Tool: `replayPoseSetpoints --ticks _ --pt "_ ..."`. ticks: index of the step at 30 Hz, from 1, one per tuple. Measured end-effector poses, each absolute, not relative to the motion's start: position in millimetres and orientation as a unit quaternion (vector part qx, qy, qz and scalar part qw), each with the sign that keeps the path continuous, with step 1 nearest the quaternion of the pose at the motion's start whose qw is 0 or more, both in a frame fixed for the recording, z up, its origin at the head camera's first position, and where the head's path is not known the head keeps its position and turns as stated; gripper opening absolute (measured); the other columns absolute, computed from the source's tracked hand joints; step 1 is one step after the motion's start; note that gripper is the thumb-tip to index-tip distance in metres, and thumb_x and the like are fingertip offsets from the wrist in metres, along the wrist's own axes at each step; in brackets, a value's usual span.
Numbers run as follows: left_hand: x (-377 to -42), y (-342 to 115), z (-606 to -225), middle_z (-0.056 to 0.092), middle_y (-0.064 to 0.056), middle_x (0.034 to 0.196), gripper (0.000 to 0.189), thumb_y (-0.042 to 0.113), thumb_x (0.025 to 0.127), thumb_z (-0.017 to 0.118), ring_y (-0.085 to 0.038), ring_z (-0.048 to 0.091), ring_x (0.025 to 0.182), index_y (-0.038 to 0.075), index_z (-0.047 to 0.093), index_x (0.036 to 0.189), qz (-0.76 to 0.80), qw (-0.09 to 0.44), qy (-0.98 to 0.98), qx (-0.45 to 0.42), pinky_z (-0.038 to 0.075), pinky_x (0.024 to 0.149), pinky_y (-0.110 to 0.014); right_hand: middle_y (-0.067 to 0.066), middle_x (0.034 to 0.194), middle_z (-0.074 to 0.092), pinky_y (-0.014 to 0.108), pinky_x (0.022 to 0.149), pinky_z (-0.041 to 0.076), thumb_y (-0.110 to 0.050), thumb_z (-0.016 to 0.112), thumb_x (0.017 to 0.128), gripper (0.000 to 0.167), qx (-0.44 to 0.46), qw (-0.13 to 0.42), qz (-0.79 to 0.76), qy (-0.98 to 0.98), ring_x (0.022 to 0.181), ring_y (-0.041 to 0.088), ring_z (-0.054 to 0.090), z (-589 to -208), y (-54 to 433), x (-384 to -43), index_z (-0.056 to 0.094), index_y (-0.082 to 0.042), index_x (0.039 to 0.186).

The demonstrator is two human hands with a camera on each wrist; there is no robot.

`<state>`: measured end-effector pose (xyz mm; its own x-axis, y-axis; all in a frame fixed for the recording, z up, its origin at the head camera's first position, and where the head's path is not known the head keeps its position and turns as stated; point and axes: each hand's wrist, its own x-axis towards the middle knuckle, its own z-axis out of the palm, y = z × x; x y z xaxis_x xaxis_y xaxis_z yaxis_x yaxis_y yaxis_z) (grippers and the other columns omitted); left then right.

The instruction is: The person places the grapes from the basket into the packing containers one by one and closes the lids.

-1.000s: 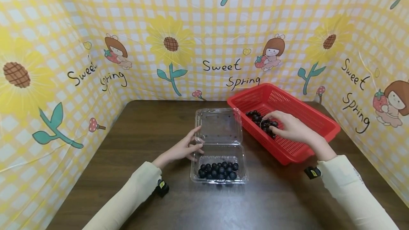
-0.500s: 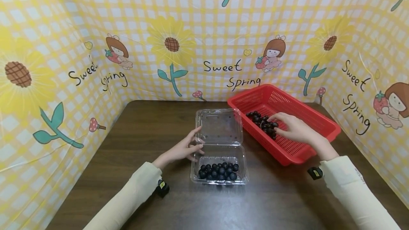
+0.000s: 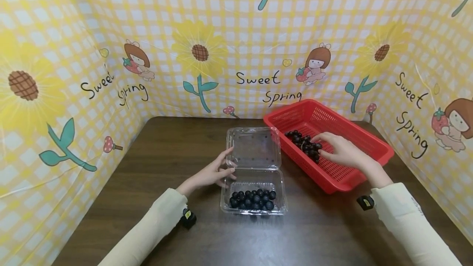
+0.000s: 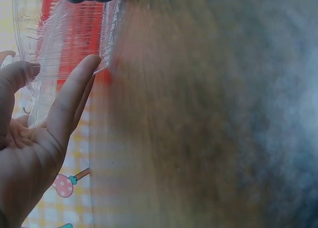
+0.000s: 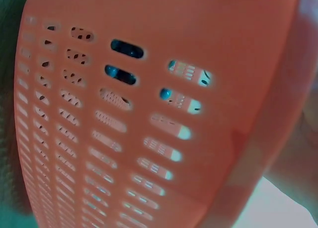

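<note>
In the head view, my left hand [image 3: 210, 173] rests its spread fingers against the left side of a clear plastic clamshell box [image 3: 255, 175]. The left wrist view shows a finger [image 4: 74, 94] straight along the clear wall. Loose dark grapes [image 3: 255, 199] lie in the front half of the box, whose lid [image 3: 253, 147] stands open behind. My right hand [image 3: 340, 151] reaches into a red slotted basket [image 3: 363, 130], thumb and index finger apart at a bunch of dark grapes [image 3: 304, 142]. Whether the fingertips touch a grape is not clear. The basket wall [image 5: 198, 29] hides that hand's fingers in the right wrist view.
Both containers stand on a dark wooden table [image 3: 159, 147], the basket to the right of the box and angled. A yellow checked cloth [image 3: 229, 32] with printed sunflowers hangs behind and at both sides.
My right hand has drawn slightly to the right over the grape bunch, uncovering more of it. The left hand, the clamshell box and the basket stay in place.
</note>
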<state>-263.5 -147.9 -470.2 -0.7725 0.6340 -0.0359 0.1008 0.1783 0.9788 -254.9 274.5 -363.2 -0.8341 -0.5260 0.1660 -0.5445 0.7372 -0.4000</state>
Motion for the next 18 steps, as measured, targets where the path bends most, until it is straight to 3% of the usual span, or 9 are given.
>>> replayPoseSetpoints --ticks 18 --pt "-262.4 -148.4 -470.3 0.042 -0.021 0.129 0.074 0.016 0.096 0.051 -0.038 0.061 0.102 0.033 0.000 0.149 0.587 0.225 0.735 0.254 0.058 0.067 -0.046 0.008 0.124 0.055 0.050 0.085 0.052 -0.008 0.068 0.081 0.047 0.291 0.034 0.198 -0.935 0.112 0.028 0.053 -373.1 275.3 -257.2 0.052 -0.011 0.125"
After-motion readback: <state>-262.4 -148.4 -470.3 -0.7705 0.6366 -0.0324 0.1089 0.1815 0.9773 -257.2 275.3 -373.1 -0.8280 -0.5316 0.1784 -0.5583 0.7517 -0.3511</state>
